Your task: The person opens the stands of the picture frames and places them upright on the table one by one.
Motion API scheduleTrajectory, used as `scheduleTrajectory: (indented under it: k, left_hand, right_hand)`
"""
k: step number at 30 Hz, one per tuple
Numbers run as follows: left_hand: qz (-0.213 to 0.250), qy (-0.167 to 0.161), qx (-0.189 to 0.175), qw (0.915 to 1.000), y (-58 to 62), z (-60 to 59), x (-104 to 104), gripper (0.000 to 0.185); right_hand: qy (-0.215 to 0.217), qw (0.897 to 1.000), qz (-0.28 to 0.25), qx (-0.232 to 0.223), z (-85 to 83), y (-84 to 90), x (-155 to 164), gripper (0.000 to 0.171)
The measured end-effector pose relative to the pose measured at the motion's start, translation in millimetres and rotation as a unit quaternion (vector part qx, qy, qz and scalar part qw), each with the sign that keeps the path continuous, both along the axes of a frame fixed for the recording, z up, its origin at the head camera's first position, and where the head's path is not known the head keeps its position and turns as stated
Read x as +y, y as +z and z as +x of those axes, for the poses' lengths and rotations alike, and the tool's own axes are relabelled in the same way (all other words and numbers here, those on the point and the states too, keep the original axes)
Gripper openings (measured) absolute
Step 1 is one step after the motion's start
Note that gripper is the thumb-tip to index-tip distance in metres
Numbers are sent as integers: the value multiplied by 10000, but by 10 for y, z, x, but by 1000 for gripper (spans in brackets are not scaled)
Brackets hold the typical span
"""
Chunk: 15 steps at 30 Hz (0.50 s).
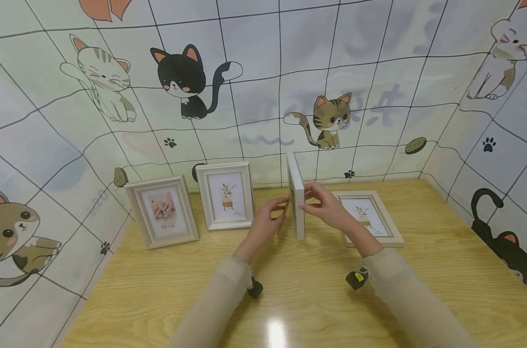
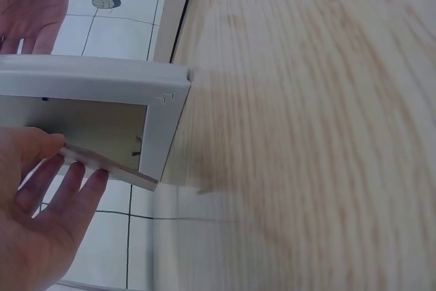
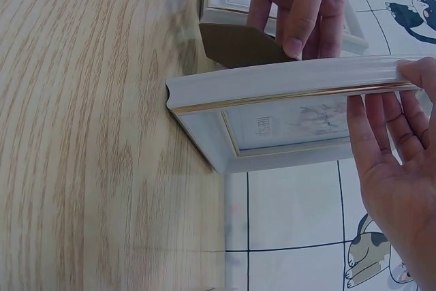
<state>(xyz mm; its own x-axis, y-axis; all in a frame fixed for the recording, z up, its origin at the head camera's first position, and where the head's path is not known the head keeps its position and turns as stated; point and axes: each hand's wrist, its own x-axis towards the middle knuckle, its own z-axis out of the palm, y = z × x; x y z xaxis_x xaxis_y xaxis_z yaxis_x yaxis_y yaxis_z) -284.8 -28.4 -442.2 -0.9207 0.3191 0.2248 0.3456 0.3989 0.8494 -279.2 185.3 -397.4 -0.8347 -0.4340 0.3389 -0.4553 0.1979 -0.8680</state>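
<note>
A white moulded frame [image 1: 295, 195] stands upright on edge on the wooden table [image 1: 315, 299], seen nearly edge-on from the head view. The left hand [image 1: 267, 220] pinches the brown cardboard stand [image 3: 242, 44] at the frame's back, thumb on one face and fingers [image 2: 68, 182] on the other. The right hand [image 1: 328, 208] grips the frame's front edge, fingers curled over the rim beside a thin gold inner line and a pale floral print. The table has a glossy light oak grain.

Left of this frame, two more white rectangular frames [image 1: 162, 211] [image 1: 226, 195] stand leaning against the tiled cat-print wall [image 1: 263, 72]. Just right of it, a beige frame [image 1: 369, 217] lies flat, partly under the right hand.
</note>
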Motion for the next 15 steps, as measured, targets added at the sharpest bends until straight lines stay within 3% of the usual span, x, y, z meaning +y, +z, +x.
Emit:
scheduleTrajectory:
  k: [15]
  left_hand:
    - [-154, 6, 228, 9996, 15, -16, -31, 47]
  right_hand:
    - [16, 10000, 51, 3, 10, 8, 0, 36]
